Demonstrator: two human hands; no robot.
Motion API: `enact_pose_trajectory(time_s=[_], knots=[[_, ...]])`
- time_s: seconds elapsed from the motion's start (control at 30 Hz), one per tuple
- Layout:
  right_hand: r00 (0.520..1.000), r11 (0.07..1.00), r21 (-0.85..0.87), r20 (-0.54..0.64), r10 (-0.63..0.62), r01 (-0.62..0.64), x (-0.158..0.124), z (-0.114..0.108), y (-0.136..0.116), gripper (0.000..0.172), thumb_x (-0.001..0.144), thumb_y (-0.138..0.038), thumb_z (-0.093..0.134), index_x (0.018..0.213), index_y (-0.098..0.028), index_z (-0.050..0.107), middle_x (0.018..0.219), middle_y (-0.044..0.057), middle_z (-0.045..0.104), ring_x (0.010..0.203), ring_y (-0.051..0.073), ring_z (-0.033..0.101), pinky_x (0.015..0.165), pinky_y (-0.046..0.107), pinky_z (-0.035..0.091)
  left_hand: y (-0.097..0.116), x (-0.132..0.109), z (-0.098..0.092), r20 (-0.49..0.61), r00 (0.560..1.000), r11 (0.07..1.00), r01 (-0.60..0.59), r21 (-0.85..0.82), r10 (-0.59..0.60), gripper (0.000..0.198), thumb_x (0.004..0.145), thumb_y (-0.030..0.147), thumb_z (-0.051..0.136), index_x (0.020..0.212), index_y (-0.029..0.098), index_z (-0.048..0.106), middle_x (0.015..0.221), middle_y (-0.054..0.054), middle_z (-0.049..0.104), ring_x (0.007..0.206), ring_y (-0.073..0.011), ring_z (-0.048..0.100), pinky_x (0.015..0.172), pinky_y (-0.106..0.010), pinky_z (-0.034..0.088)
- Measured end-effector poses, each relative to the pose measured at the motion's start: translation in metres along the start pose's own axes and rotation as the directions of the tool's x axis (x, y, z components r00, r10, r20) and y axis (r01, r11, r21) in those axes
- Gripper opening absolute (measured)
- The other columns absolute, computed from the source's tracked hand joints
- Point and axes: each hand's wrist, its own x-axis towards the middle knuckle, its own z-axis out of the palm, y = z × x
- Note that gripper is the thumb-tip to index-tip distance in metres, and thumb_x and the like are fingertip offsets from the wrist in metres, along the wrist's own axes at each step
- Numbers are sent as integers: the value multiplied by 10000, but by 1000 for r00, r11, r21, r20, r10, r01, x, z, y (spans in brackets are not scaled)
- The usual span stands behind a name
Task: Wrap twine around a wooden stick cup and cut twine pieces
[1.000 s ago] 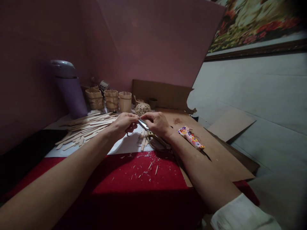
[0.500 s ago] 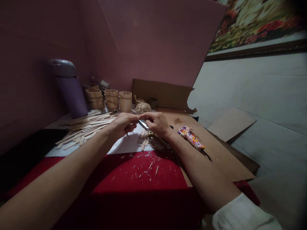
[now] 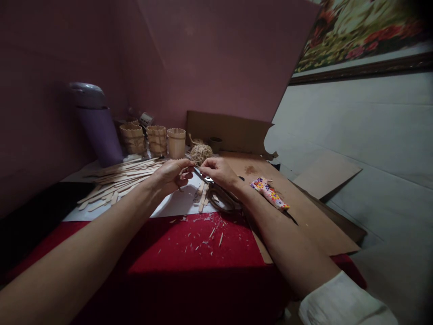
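My left hand (image 3: 176, 174) and my right hand (image 3: 218, 171) face each other over the paper, fingertips a small gap apart. Both are closed in a pinch; whatever lies between the fingers is too small to make out. Just behind them sits a ball of twine (image 3: 201, 153). A pair of scissors (image 3: 216, 201) lies beneath my right hand and wrist, partly covered by them. Next to the scissors are a few short pieces of wooden stick (image 3: 203, 197). A heap of flat wooden craft sticks (image 3: 125, 178) spreads out left of my left hand.
Wooden stick cups (image 3: 176, 143) stand at the back, beside a purple flask (image 3: 99, 131). A flower-patterned glue gun (image 3: 270, 194) rests on the cardboard (image 3: 304, 225) at right. Wood shavings litter the red cloth (image 3: 189, 253) in front.
My fingertips, which met before, have drawn slightly apart. My right hand has turned a little, its fingers now pinched more upward. The things on the table stay in place.
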Motion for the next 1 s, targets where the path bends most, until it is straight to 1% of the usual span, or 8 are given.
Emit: enact_pose_trajectory(time_s=[0.17,0.27,0.43,0.63,0.77,0.9,0.93,1.0], knots=[[999,992,124,33,22,-26,-1,-1,-2,119,686,-209,497,588,-168,550,565,-9,561,548,94,483,553,228,387,-2,3,-2,12,1000,1000,-8,-22,8,83,688,42,545,629,100,542,539,-9,534,371,-51,458,277,-137,187],[998,984,175,53,17,-26,-2,-1,-3,116,663,-203,495,566,-169,548,552,-11,551,545,97,478,559,234,388,-4,5,-2,26,1000,999,-8,-36,9,125,701,32,529,597,101,528,528,-11,525,354,-44,430,276,-137,190],[996,961,274,83,21,-43,-2,0,0,109,644,-209,497,557,-166,546,540,-12,554,539,97,486,576,241,395,-4,6,0,-4,1000,999,-2,-47,2,193,729,10,495,558,95,528,498,-26,509,384,-63,459,319,-142,308],[992,946,314,116,47,-81,-1,0,-1,113,649,-179,494,553,-165,552,537,8,593,540,103,517,563,237,394,-4,4,3,27,999,998,-27,-52,29,258,734,-39,457,512,81,509,481,-31,468,377,-51,417,300,-132,221],[990,970,212,101,97,-117,0,0,1,150,674,-148,489,535,-163,543,499,9,571,493,94,481,506,231,353,-5,3,3,35,998,998,-59,8,59,221,712,-55,477,534,61,537,506,-35,484,376,-41,401,299,-138,187],[986,976,179,132,98,-121,-1,1,4,71,721,-207,549,673,-156,559,537,12,586,507,109,518,506,238,366,-5,4,2,24,996,995,-82,53,81,207,701,-47,496,534,65,545,485,-26,477,374,-47,404,303,-143,189],[986,974,194,139,88,-114,-1,2,4,77,726,-230,575,737,-160,547,549,6,592,512,112,529,509,237,373,-5,4,2,17,996,995,-86,57,85,211,701,-42,497,527,69,542,479,-25,474,374,-49,405,306,-143,193],[990,969,232,128,54,-83,-2,3,3,187,721,-254,618,836,-177,492,556,-19,589,509,109,532,505,229,375,-5,5,1,8,996,994,-89,63,89,210,693,-35,506,517,75,538,473,-23,471,375,-52,411,313,-145,207]])
